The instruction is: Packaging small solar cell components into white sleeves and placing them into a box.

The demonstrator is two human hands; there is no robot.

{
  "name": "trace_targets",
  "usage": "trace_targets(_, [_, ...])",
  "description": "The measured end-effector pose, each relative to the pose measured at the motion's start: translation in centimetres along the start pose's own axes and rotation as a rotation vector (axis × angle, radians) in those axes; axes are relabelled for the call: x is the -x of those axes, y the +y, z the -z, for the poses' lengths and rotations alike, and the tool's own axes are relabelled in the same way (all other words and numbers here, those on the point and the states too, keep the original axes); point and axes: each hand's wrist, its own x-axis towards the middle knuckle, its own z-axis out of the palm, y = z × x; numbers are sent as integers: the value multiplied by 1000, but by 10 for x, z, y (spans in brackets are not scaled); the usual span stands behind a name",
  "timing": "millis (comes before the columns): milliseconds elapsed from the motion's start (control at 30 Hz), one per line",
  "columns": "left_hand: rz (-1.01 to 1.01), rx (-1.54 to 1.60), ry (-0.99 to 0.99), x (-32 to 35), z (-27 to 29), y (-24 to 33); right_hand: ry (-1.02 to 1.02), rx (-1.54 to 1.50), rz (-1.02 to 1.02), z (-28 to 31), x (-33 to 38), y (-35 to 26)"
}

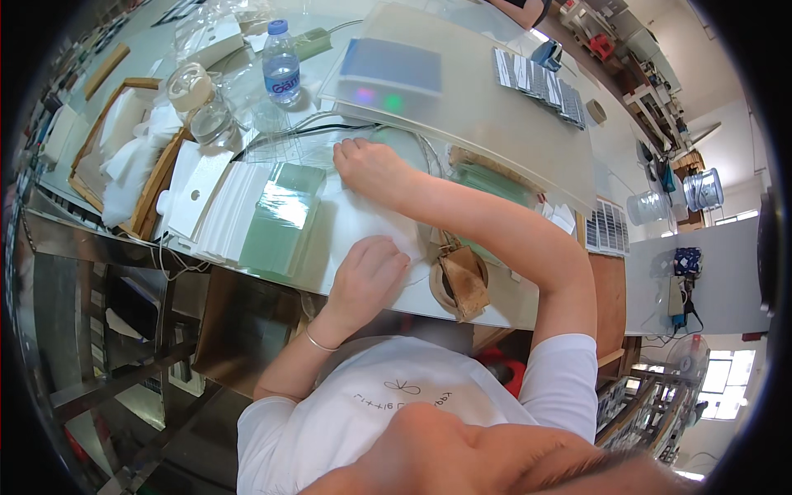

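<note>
My left hand [369, 268] lies flat on a white sheet [355, 223] on the table, fingers together, pressing it down. My right hand [369, 167] rests farther out with its fingers curled at the far edge of the same sheet, next to thin clear plastic sleeves [285, 148]. A stack of greenish glass-like plates [280, 219] lies just left of both hands, beside a fanned pile of white cards [216, 206]. Whether the right hand grips anything is hidden by its curled fingers.
A water bottle [281, 68], a tape roll [189, 86] and a wooden tray with white cloth [124, 157] stand at the left back. A frosted cover over a lit device [462, 91] lies ahead. A brown leather piece [462, 280] sits by my right forearm.
</note>
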Motion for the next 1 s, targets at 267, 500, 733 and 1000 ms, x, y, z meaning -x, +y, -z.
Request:
trace_targets(267, [2,-52,-21,4,-4,2,17,-59,-26,7,4,-1])
trace_targets(500, [1,-82,-50,5,-9,2,153,-160,-6,53,20,19])
trace_targets(733, [57,-100,-27,5,-8,11,192,-1111,-543,205,110,31])
trace_targets(1000, [-63,-212,54,-37,16,24,53,-1301,-863,164,230,-24])
